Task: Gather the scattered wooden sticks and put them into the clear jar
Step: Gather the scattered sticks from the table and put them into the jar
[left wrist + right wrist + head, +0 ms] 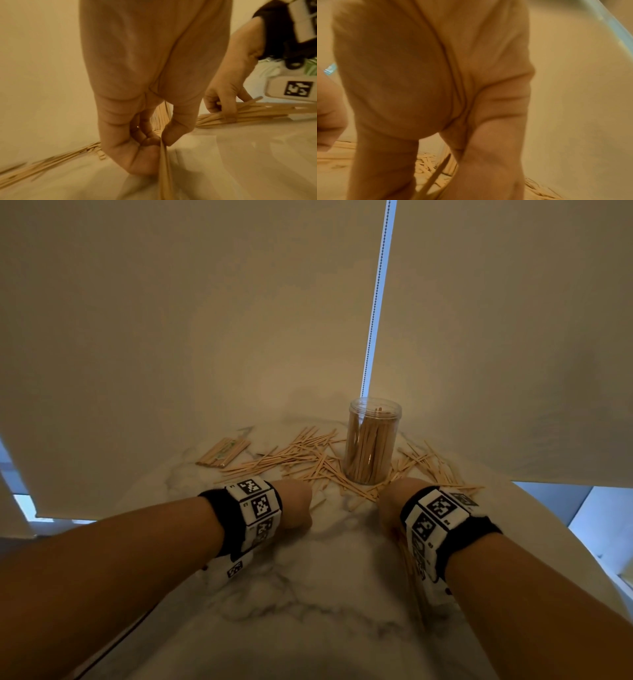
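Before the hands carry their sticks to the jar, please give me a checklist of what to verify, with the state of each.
1. Jar upright, mouth open: ok.
2. Room left inside jar: cannot tell; it looks quite full.
3. Left hand pinches sticks: ok.
4. Right hand grips a bundle: ok.
5. Bundle ends aligned: not ok, they fan out.
6. Loose sticks all gathered from the table: not ok.

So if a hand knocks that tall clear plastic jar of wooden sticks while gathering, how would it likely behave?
The tall clear plastic jar stands upright, narrow for its height, so a knock near the rim would probably tip it. It looks well filled with sticks, which likely steadies it somewhat. The marble-patterned tabletop looks smooth, so a low push may slide it instead, over the scattered wooden sticks around its base.
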Available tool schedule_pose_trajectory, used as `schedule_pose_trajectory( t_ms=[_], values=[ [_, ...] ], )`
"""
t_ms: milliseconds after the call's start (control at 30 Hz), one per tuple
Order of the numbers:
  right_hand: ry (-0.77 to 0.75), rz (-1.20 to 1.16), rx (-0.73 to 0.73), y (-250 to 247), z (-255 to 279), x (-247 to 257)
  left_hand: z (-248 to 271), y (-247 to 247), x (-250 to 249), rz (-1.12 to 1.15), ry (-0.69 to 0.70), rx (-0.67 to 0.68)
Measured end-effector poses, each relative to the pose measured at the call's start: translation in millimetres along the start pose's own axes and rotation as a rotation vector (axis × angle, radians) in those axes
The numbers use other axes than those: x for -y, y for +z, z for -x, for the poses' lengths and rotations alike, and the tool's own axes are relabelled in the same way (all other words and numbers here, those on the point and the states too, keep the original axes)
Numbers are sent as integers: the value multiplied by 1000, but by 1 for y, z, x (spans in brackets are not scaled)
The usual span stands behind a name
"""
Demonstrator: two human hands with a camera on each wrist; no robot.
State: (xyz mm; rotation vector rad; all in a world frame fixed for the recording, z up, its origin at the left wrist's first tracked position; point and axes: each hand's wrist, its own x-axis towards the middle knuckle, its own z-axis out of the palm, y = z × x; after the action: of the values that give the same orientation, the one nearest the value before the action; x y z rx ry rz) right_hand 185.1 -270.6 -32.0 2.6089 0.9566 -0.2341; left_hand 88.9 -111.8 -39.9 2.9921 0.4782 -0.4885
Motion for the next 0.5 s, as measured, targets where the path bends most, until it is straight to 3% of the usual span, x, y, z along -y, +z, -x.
schedule_pose_trajectory(
  t_ms=[167,233,333,433,500],
  values=[
    [20,-145,159,-17,8,5,4,-8,14,155,-43,-71],
    [31,-241,150,-18,12,4,1,-7,18,412,-48,-89],
    [38,-429,117,-17,19,3,0,-5,15,999,-66,-58],
    [16,-660,114,-23,27,7,-1,-5,11,1236,-57,-39],
    [-36,-665,60,-29,30,10,-2,-7,7,1326,-47,-42]
  ],
)
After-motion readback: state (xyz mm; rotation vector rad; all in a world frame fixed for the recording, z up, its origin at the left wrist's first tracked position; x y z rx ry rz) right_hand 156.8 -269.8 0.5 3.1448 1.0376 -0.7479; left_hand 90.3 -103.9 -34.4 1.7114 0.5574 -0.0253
